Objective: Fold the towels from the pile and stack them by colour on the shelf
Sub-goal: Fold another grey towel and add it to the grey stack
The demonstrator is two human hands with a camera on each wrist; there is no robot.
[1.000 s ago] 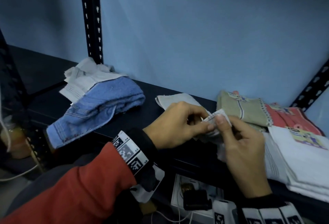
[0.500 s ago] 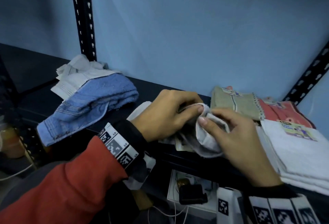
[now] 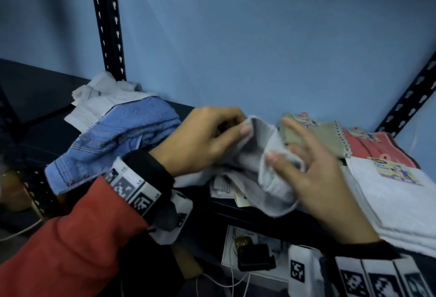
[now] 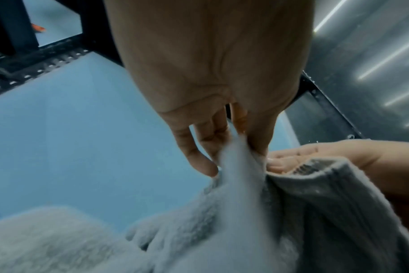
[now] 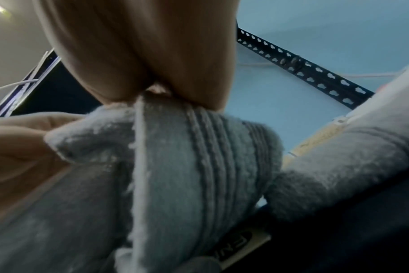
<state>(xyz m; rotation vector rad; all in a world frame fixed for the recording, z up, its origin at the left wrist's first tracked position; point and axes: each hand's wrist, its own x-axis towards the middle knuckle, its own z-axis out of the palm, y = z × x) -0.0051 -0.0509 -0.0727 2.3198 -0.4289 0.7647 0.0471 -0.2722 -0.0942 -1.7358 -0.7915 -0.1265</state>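
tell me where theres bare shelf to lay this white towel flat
Bare shelf shows behind the hands, between the blue towel and the beige towel. The right end is crowded: beige, red and white stack sit edge to edge.

Left hand (image 4: 213, 77) fingers (image 4: 194, 147) pinch a pale towel (image 4: 234, 212) (blurred, perhaps grey).
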